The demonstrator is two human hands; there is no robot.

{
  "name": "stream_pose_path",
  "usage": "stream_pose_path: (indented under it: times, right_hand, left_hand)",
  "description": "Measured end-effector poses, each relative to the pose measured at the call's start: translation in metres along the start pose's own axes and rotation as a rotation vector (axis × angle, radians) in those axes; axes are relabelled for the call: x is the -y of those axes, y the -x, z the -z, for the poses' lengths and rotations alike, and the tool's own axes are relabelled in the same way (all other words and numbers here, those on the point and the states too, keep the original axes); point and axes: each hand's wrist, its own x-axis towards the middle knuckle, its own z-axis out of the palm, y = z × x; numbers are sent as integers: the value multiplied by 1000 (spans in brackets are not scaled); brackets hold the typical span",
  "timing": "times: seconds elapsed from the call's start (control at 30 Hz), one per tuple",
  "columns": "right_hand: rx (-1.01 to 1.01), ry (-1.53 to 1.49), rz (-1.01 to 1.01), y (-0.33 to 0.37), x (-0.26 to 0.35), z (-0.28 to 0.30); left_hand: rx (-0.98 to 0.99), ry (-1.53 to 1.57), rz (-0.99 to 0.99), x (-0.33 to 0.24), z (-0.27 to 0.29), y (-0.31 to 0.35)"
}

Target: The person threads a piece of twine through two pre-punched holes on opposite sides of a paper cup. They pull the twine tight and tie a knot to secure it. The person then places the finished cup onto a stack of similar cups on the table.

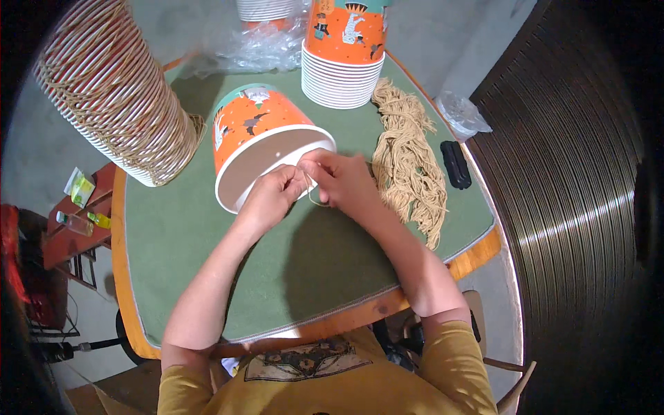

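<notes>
Pinching grip, left hand and right hand on tan cord, orange tub, green-clothed table, grey wall

Green table — orange bucket, corded stack, bucket stack, tan cords, black object

Bucket stack cropped, cord partly hidden

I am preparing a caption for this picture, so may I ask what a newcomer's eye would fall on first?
Probably the orange bucket tipped on the green-topped table, where the left hand and right hand pinch a thin cord by its rim. Next might come the tall stack of white-rimmed buckets at upper left, draped with cord, then the tan cord bundle right of the hands.
</notes>
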Motion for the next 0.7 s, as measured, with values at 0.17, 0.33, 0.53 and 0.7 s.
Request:
stream_pose_path:
  times: [0.17,0.33,0.53,0.7]
  right_hand:
    - [-141,115,77,2,-11,-10]
    - [-190,176,108,0,-18,-14]
    - [-1,-154,-87,5,2,7]
    - [-121,279,190,20,-24,9]
  left_hand:
    - [31,-28,-65,0,1,0]
    - [39,-25,-156,4,-3,-4]
    - [51,47,-50,5,-4,-9]
    - [118,72,3,2,-2,-14]
